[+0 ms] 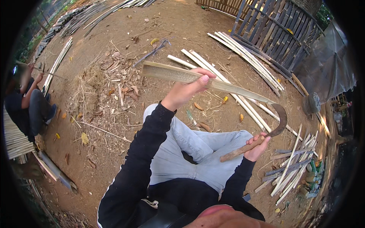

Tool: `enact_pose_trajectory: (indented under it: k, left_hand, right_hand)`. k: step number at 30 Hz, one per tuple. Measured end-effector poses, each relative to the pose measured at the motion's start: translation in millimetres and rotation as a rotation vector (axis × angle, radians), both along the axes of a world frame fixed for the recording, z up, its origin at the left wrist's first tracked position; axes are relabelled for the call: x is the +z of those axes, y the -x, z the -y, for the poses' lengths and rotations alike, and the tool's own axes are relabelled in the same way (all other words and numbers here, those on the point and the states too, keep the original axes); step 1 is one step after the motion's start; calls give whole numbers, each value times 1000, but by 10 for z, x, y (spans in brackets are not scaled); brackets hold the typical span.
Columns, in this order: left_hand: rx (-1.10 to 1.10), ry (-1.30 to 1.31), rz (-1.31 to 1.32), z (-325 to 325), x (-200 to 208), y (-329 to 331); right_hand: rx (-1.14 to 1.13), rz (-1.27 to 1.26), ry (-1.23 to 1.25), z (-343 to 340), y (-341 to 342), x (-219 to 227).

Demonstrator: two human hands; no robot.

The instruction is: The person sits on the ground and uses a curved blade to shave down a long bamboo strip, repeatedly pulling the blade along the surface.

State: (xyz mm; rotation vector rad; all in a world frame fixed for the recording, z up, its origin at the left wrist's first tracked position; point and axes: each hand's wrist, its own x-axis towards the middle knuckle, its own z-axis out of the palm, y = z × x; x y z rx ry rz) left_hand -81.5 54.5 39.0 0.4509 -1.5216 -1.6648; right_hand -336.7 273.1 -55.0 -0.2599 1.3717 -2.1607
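Observation:
My left hand point(192, 86) is closed around a split bamboo strip point(167, 72), thumb on its hollow inner face. The strip slants from upper left down to the right, in front of my bent knees. In my right hand point(258, 146) is a sickle point(243, 149), gripped by its wooden handle near the blade. Its dark curved blade arcs up and hooks back left, with the tip at or very near the strip's right end; whether they touch I cannot tell.
Pale bamboo strips point(228, 89) lie beyond my knees, and cut pieces point(292, 167) are piled at right. A dark slatted panel point(273, 30) stands at upper right. Dry shavings point(93, 85) cover ground at left. Another person point(32, 102) sits at far left.

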Motion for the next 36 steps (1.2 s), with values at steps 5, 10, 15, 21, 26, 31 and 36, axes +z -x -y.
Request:
enact_pose_trajectory:
  k: [5,10,15,21,26,31,36]
  left_hand:
    - [-92,-317,7,-539,-1347,386]
    - [-241,-300,192,-936,-1439,343]
    - [-188,158,204,-1110,-1577,420]
    - [-272,167,180,-1283,-1438,362]
    - [-265,-15,177,-1383,-1546,388]
    - [19,275,171,-1381,-1593,501]
    - [95,121,237,-1439,-1481,485]
  right_hand:
    - [19,-36,-72,-41,-32,31]
    - [135,-62,-205,-80,-85,-71]
    - [175,-204,-395,112,-123,-334]
    - [167,-23,-381,151,-281,-418]
    - [143,-88,-385,86,-284,-498]
    - [124,-65,-369,114,-291,-465]
    - [140,-23,-368,121,-337,-460]
